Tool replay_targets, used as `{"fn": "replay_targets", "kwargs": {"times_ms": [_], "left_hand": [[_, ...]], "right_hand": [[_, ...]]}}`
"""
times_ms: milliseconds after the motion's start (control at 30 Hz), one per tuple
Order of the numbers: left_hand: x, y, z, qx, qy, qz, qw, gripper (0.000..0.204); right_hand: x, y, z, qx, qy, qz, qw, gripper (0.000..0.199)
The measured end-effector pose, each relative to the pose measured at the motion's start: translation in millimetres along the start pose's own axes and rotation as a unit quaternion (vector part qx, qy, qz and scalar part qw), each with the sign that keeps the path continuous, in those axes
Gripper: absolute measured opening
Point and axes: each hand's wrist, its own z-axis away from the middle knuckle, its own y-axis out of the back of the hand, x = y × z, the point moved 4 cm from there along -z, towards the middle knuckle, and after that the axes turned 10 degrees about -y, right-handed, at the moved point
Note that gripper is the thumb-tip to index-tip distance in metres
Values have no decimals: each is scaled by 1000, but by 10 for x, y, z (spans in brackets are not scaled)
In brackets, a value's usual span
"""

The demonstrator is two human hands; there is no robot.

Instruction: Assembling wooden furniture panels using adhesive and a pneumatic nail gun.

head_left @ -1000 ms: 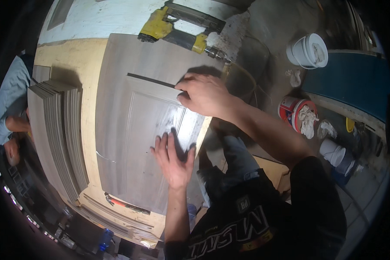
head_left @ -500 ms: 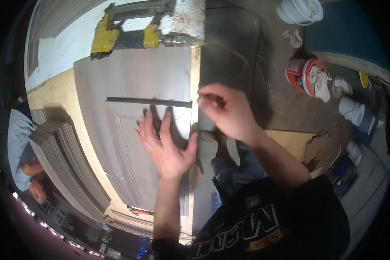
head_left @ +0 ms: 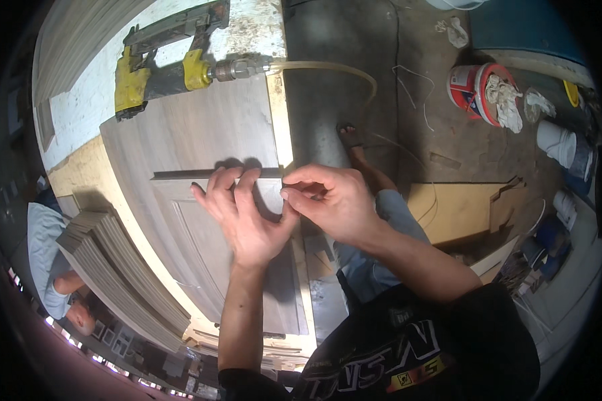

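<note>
A grey wood-grain door panel [head_left: 201,140] lies flat on the workbench. A thin dark strip of moulding [head_left: 184,174] lies across it. My left hand [head_left: 244,214] rests flat on the panel, fingers spread, fingertips touching the strip. My right hand [head_left: 331,200] is at the panel's right edge beside the strip's end, thumb and forefinger pinched together; I cannot tell whether something small is between them.
A yellow nail gun [head_left: 157,67] with a hose lies on the bench beyond the panel. A stack of grey panels [head_left: 114,274] stands at the left, with another person [head_left: 50,267] beside it. Buckets [head_left: 478,83] and plywood scraps [head_left: 455,207] sit on the floor at the right.
My left hand has slid up the panel to the strip. My right hand has come from the strip down to the panel's right edge and pinched shut. The view has shifted nearer.
</note>
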Motion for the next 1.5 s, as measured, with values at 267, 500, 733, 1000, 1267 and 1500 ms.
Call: {"fn": "replay_targets", "kwargs": {"times_ms": [267,500,733,1000,1267,1500], "left_hand": [[18,52,10,-1,9,5,1000,71],[15,-11,-19,4,7,15,1000,71],[-2,57,92,7,-8,14,1000,70],[106,-39,219,3,-19,10,1000,65],[206,-113,200,-8,-40,-8,999,58],[180,-138,230,16,-50,27,998,59]], "right_hand": [[-1190,-9,-881,66,313,182,930,17],[-1327,-1417,-1833,-41,281,538,794,47],[-1769,-626,-902,-91,199,298,929,73],[-452,1002,257,-68,23,-78,994,101],[794,763,650,-175,84,-272,942,90],[970,631,481,-160,229,-244,929,84]]}}
